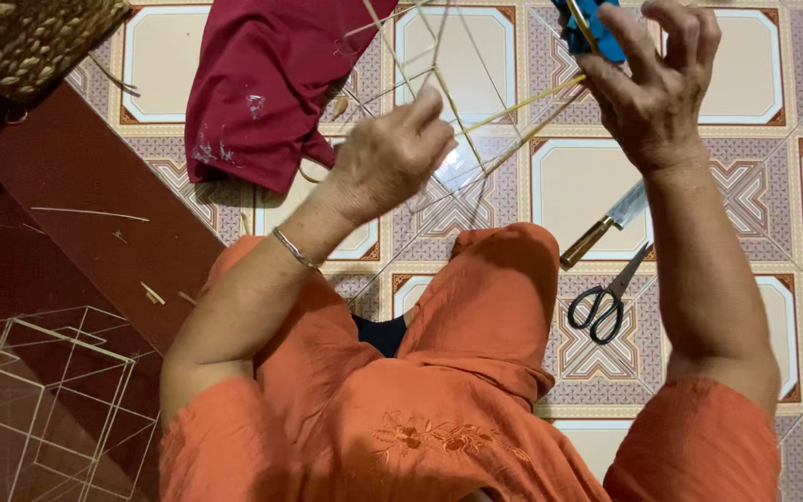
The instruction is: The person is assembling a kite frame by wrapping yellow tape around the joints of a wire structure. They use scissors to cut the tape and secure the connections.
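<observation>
Thin stick frame (476,112) is pinched by closed left hand (388,158) for steadiness; blue tool (592,28) is gripped w/ curled right hand (652,84) at a joint. Scissors (606,297), knife (606,228) kept near on tiled floor (745,84).

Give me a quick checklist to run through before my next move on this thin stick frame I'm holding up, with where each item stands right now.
1. Left hand pinching the stick frame: ok.
2. Right hand gripping the frame's far side along with a blue object: ok.
3. Stick joints tight: cannot tell, too fine to see.
4. Scissors and knife on the tiled floor beside the right arm: ok.
5. Knife blade clear of the knee: ok, they lie apart.
</observation>
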